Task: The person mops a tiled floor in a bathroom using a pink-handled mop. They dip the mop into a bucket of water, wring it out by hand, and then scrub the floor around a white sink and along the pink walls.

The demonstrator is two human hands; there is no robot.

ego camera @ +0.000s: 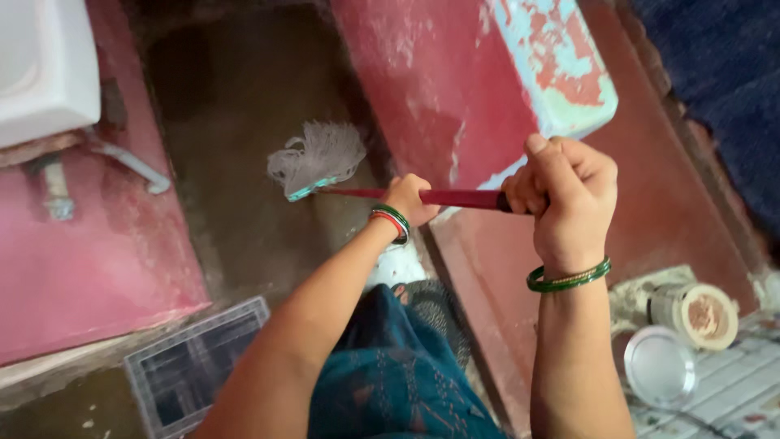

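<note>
Head view, looking down. The person's right hand (569,199) was closed in a full fist around the upper end of a dark red mop handle (455,197), fingers curled tight and the thumb raised on top, with a dark grip section of the handle showing just at the fist. The left hand (409,199) was wrapped around the same handle farther down, fingers shut over it, nearer the mop head. The handle ran almost level across the view from the right fist toward the left. The mop head (318,157), a spread of pale grey strands fixed to a teal clamp, lay on the dark, wet-looking floor (236,122) of a narrow recess. Green bangles (569,279) circled the right wrist; red and green bangles (392,221) circled the left. Below the arms, teal patterned cloth (390,374) covered the person's lap. The recess was bounded by red-painted walls (89,260), scuffed and pale in places, and a slab with flaking light blue paint (561,57) stood just beyond the right hand. A white basin (45,69) with a pipe (130,167) beneath it hung at the upper left. A grey metal grate (195,362) lay at the lower left. At the lower right, a round tin (699,313) and a round lid (660,366) rested near a tiled surface (731,390).
</note>
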